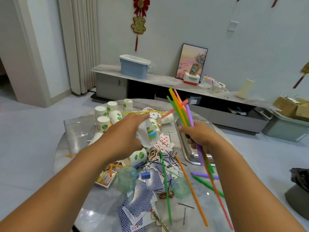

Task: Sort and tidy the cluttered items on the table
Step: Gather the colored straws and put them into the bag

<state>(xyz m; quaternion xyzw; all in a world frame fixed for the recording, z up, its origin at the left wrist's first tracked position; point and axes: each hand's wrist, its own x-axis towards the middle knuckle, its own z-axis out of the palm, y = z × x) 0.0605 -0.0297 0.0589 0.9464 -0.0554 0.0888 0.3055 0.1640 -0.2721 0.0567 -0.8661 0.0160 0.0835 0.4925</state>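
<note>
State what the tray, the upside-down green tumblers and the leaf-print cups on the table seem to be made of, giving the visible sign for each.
Tray: probably stainless steel; silvery, with mirror-like glare.
Green tumblers: likely plastic; tinted, see-through, softly glossy.
Leaf-print cups: apparently paper; matte white, opaque, printed.

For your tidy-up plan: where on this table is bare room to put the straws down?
Bare marble lies left of the green plastic cup; a smaller patch sits right of the long orange straw. The middle, around the playing cards, is crowded.
</note>
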